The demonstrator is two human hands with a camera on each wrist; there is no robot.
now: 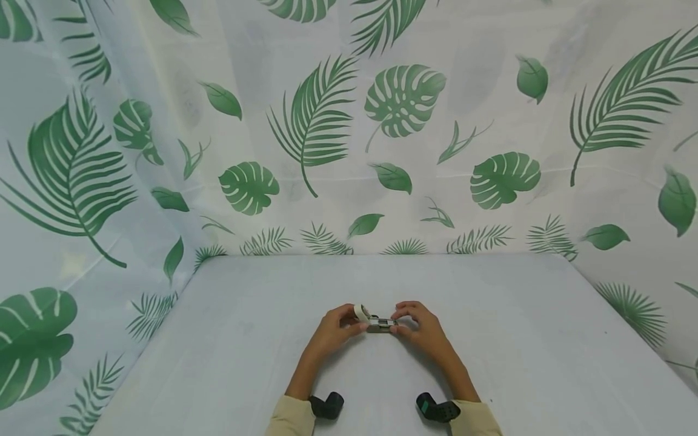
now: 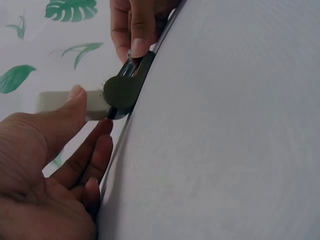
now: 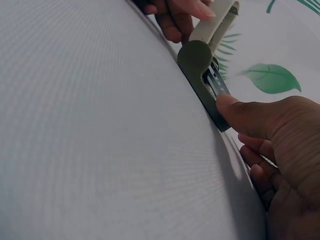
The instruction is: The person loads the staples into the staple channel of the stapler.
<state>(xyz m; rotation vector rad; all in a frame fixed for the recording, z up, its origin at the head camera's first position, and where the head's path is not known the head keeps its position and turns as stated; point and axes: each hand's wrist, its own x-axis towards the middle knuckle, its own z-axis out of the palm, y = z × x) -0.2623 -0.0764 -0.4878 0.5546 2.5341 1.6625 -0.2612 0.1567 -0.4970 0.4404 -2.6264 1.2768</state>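
Apparently, opening the stapler point(image 1: 376, 329) is in hand: left hand point(image 1: 331, 333) pinches its raised cover point(image 2: 97, 104), right hand point(image 1: 426, 330) its opposite end; next likely calls for steady grips.

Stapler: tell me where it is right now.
In the head view, the stapler is in the lower middle, slightly right of centre, between the left hand and the right hand.

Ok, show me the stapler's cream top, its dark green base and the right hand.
Stapler's cream top point(image 2: 96, 104): left wrist view, on its side face, near the hinge end.
Dark green base point(image 3: 204, 93): right wrist view, on its long side face.
Right hand point(image 1: 427, 327): head view, on the back of the hand.
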